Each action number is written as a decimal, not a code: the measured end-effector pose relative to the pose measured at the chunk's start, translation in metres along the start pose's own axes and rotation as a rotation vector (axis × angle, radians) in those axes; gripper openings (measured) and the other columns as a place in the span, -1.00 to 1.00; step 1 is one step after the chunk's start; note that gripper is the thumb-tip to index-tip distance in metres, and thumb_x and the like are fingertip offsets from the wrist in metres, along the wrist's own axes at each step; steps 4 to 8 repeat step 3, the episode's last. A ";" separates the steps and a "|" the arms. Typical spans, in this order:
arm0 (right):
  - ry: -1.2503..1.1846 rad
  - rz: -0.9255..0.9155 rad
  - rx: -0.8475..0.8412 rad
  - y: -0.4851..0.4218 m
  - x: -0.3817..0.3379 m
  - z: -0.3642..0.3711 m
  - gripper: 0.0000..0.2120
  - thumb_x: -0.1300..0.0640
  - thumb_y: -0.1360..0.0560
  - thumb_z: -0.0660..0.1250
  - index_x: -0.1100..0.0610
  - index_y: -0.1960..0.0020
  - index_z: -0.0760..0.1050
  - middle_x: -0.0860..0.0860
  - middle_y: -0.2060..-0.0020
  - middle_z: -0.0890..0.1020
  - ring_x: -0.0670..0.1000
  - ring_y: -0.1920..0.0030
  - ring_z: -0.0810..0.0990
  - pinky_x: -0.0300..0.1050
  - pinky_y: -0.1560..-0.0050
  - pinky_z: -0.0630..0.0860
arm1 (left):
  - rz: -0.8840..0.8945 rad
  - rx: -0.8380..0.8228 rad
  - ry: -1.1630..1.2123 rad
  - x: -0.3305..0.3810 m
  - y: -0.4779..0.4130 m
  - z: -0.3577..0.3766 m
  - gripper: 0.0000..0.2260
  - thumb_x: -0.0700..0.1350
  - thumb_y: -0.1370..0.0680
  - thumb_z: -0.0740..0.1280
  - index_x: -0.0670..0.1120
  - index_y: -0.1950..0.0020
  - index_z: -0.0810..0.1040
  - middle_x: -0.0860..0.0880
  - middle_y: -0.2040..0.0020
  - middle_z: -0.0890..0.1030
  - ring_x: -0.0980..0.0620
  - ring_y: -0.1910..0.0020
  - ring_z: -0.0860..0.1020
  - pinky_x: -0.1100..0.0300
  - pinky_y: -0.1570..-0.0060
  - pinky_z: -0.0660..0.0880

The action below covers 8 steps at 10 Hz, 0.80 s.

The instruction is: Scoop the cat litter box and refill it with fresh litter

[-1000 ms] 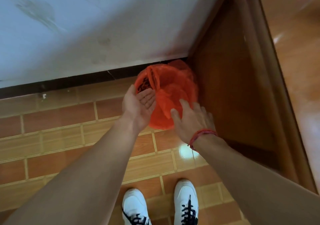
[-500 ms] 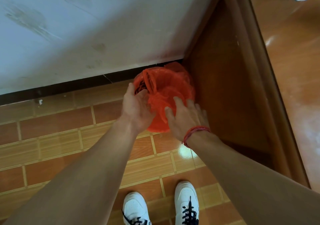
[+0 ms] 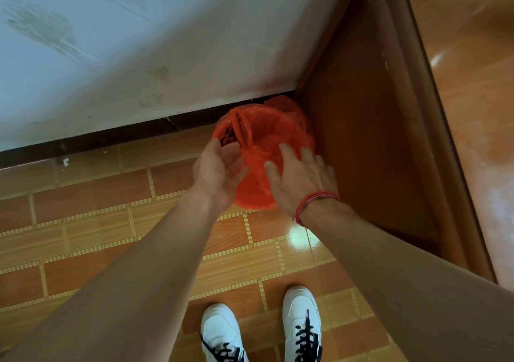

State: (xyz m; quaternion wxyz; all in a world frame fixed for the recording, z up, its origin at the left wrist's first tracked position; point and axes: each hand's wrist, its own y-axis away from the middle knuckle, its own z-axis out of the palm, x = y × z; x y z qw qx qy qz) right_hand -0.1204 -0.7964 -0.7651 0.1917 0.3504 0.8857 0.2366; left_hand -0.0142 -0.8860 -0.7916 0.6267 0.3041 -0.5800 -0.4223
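Note:
An orange-red plastic bag [image 3: 267,130] sits on the floor in the corner between the white wall and a wooden door frame. It looks bunched, with a handle loop standing up at its left side and something dark inside. My left hand [image 3: 219,172] is at the bag's near left side, palm turned toward it, fingers straight. My right hand [image 3: 300,178], with a red string bracelet on the wrist, lies over the bag's near right side with fingers spread. Neither hand grips the plastic. No litter box or scoop is in view.
Orange-brown floor tiles [image 3: 111,222] stretch to the left and toward me. A white wall [image 3: 139,55] with a dark skirting runs behind the bag. The wooden door frame [image 3: 375,139] stands on the right. My white shoes [image 3: 261,331] are below.
Both hands stay at the bag's near side. The left hand's fingers have straightened since half a second ago, and the right hand has spread wider. The view has shifted slightly.

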 end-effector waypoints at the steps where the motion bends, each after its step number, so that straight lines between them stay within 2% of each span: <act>1: 0.010 -0.007 -0.005 0.004 -0.004 -0.006 -0.49 -0.21 -0.58 0.00 -0.06 -0.48 0.17 0.14 -0.37 0.36 0.20 -0.34 0.33 0.16 -0.32 0.24 | 0.026 -0.010 -0.042 0.007 0.008 -0.004 -0.53 0.13 -0.66 0.10 -0.20 -0.33 0.48 -0.14 -0.20 0.55 -0.06 -0.17 0.53 0.06 -0.16 0.47; 2: 0.022 -0.030 0.017 0.011 -0.009 -0.019 -0.49 -0.21 -0.58 -0.01 -0.07 -0.48 0.16 0.13 -0.37 0.35 0.20 -0.34 0.33 0.17 -0.31 0.25 | 0.085 -0.009 -0.104 0.016 0.024 -0.005 -0.57 0.16 -0.65 0.11 -0.15 -0.24 0.52 -0.06 -0.12 0.58 0.03 -0.09 0.54 0.08 -0.17 0.44; 3: 0.035 -0.048 0.019 0.021 -0.014 -0.035 -0.49 -0.22 -0.58 -0.03 -0.08 -0.48 0.15 0.13 -0.37 0.35 0.19 -0.33 0.33 0.16 -0.31 0.26 | 0.119 -0.009 -0.159 0.025 0.045 -0.003 -0.61 0.18 -0.65 0.12 -0.07 -0.13 0.57 -0.02 -0.08 0.64 0.06 -0.06 0.59 0.14 -0.04 0.47; 8: 0.035 -0.048 0.019 0.021 -0.014 -0.035 -0.49 -0.22 -0.58 -0.03 -0.08 -0.48 0.15 0.13 -0.37 0.35 0.19 -0.33 0.33 0.16 -0.31 0.26 | 0.119 -0.009 -0.159 0.025 0.045 -0.003 -0.61 0.18 -0.65 0.12 -0.07 -0.13 0.57 -0.02 -0.08 0.64 0.06 -0.06 0.59 0.14 -0.04 0.47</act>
